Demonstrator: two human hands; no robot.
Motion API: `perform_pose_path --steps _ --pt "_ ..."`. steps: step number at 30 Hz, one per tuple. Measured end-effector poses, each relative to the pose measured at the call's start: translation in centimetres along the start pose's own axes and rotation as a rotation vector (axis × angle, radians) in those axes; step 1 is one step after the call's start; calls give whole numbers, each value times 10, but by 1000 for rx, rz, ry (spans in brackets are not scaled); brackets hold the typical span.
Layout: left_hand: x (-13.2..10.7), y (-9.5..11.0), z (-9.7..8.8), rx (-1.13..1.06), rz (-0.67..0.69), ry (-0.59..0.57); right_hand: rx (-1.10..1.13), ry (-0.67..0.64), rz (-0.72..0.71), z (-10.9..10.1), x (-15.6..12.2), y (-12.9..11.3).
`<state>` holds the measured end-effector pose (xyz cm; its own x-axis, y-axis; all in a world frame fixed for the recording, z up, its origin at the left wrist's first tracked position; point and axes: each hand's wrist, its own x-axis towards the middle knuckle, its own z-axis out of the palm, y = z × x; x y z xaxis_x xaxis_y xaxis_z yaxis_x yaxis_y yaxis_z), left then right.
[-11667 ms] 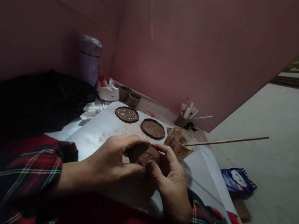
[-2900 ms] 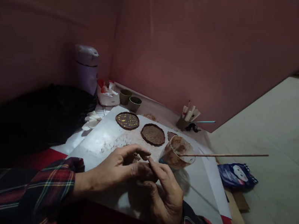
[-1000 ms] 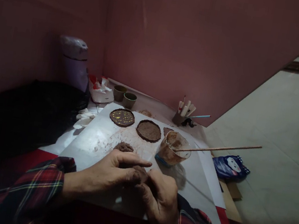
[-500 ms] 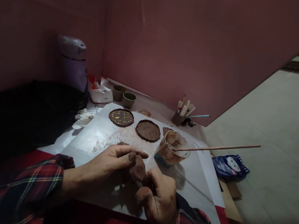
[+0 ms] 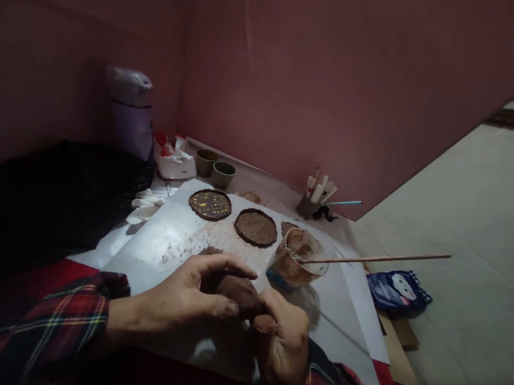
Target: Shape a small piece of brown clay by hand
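Note:
Both of my hands pinch one brown lump of clay (image 5: 239, 290) over the near part of a white sheet (image 5: 159, 239). My left hand (image 5: 190, 289) curls its thumb and fingers round the lump's left side. My right hand (image 5: 282, 343) presses its thumb and fingers on the lump's right side. A smaller bit of clay (image 5: 210, 252) lies on the sheet just beyond my left fingers. Two flat clay discs lie farther back, one with yellow dots (image 5: 209, 204) and one plain (image 5: 256, 227).
A clear cup of brown slurry (image 5: 297, 262) with a long wooden stick (image 5: 373, 258) stands right of my hands. Two small cups (image 5: 214, 169), a tool holder (image 5: 314, 200), a lilac container (image 5: 128, 108), a black bag (image 5: 41, 197) and a blue packet (image 5: 398, 290) ring the sheet.
The clay lump was turned and squeezed between my fingers; a small bit was set down on the sheet. My hands stay in the same spot.

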<state>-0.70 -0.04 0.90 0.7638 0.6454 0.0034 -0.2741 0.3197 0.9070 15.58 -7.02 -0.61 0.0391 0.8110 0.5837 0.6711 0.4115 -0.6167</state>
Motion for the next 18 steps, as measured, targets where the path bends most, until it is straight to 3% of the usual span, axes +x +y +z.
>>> perform_pose_path --steps 9,14,18 --pt "-1 7 4 216 48 -23 -56 38 -41 0 2 -1" --pt "-1 8 5 265 2 8 -94 60 -110 -2 3 -2" --pt "-2 2 5 257 -77 5 -110 -39 -172 -5 5 -3"
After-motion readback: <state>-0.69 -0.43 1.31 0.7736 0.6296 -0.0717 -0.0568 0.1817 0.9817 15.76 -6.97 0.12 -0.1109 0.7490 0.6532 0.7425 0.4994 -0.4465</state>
